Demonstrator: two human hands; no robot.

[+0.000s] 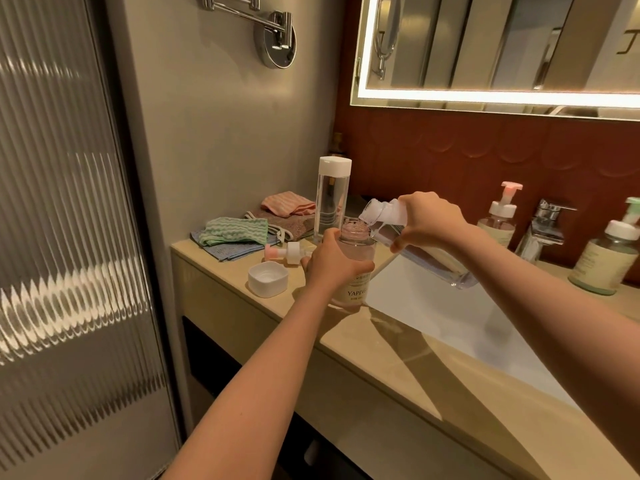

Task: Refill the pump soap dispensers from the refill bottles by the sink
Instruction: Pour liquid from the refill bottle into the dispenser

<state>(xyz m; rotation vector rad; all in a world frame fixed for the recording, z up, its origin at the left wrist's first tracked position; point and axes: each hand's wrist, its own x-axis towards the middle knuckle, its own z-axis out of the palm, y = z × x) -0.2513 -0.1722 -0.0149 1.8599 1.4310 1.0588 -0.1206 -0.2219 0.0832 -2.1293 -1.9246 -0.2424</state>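
Left hand wraps the open dispenser, right hand grips the tipped refill bottle — loose cap, pump head, cloths crowd the counter beside.

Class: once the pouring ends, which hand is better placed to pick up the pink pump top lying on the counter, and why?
Probably the left. The left hand steadies the open dispenser right beside the pump top. The right hand holds the tilted refill bottle farther away, over the sink.
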